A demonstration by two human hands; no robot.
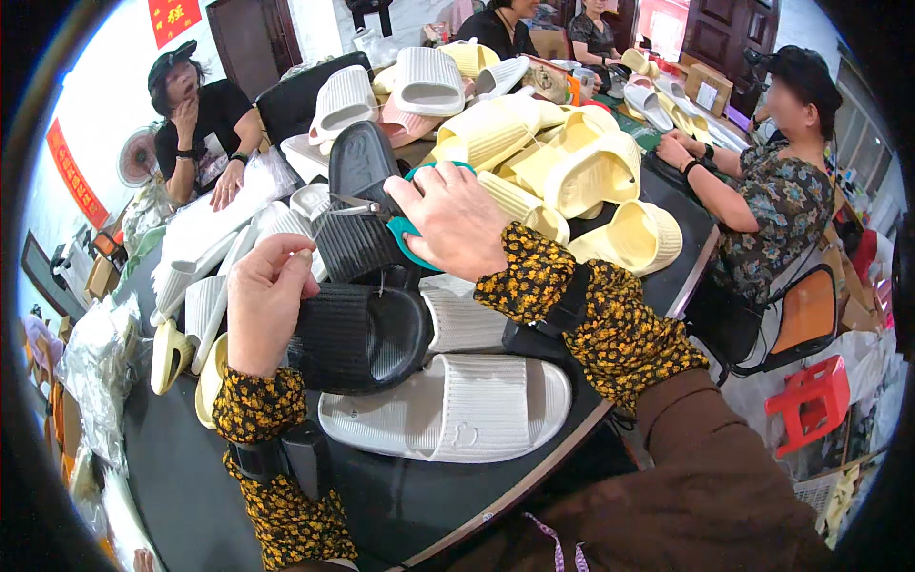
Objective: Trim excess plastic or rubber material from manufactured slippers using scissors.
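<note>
My right hand (459, 221) is closed around the teal handles of a pair of scissors (402, 240). Their metal blades point left, over the ribbed strap of a black slipper (360, 246). Close to the blade tips, my left hand (267, 300) pinches thumb and finger together; anything between them is too small to make out. A second black slipper (357, 336) lies right beside my left hand, its ribbed strap towards that hand. Just in front of it rests a light grey slipper (446, 408) on the dark table (200, 477).
Yellow slippers (581, 176) and white slippers (429, 81) are heaped behind my hands. One person (205, 124) sits at the far left, another (777, 181) at the right. Clear plastic bags (100, 372) hang off the left side. A red stool (808, 405) stands at the right.
</note>
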